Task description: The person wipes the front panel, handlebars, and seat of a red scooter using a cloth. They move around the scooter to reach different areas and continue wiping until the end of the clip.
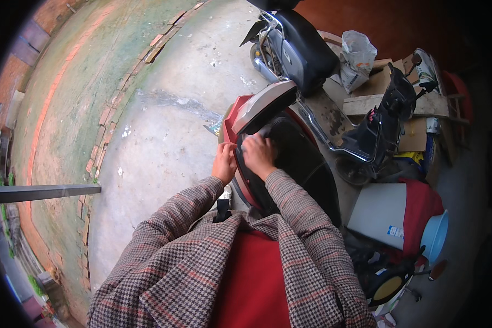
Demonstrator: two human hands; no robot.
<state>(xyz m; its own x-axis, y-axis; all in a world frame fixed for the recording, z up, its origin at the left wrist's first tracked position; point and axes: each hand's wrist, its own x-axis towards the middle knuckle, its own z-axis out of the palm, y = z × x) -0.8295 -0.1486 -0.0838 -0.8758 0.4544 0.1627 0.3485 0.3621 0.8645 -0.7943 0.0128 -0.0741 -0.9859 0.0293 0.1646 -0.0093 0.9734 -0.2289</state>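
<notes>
A red scooter [246, 186] stands before me, with a long black seat [307, 164] and a pale backrest [262, 104] at its far end. My left hand [224, 163] is at the red body panel beside the seat, its fingers bent at the panel's edge. On the left part of the seat, just below the backrest, lies my right hand [259, 153], slightly blurred with its fingers curled downward. Whether either hand has something under its fingers is hidden.
Beyond the backrest stands a grey electric scooter [287, 57]. To the right are a black scooter [387, 119], a white sack [356, 59], wooden planks [418, 105], a pale box [379, 211] with red cloth and a light-blue basin [434, 235]. A brick edging [106, 117] borders the concrete floor [168, 147].
</notes>
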